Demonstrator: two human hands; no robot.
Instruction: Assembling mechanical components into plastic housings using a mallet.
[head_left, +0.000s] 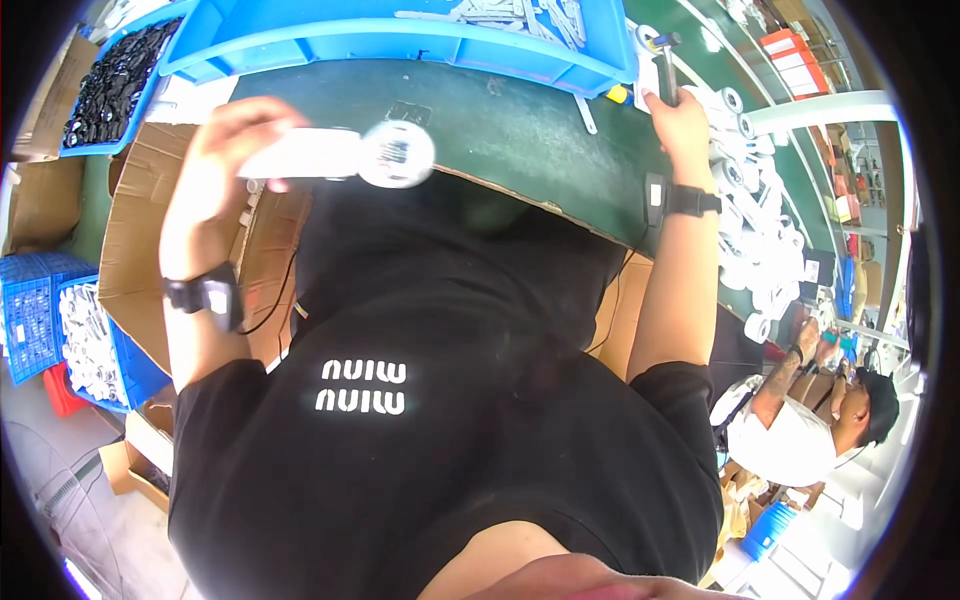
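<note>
My left hand [235, 150], at the far left of the bench, is closed around the handle of a white plastic part with a round head [398, 154]. The round head is smeared by motion and points to the right. At the bench's right side my right hand [683, 125] grips a small hammer [669, 72], its dark handle upright and its blue and black head at the top. White parts lie right beside this hand. The left fingertips are partly blurred.
A blue tray [400, 42] of white strips spans the bench's [480, 115] far edge. White round-headed parts [750, 220] are heaped at right. Left are a bin of black parts [120, 85], cardboard [150, 250] and a bin of white parts [92, 345]. Another person [800, 430] works at lower right.
</note>
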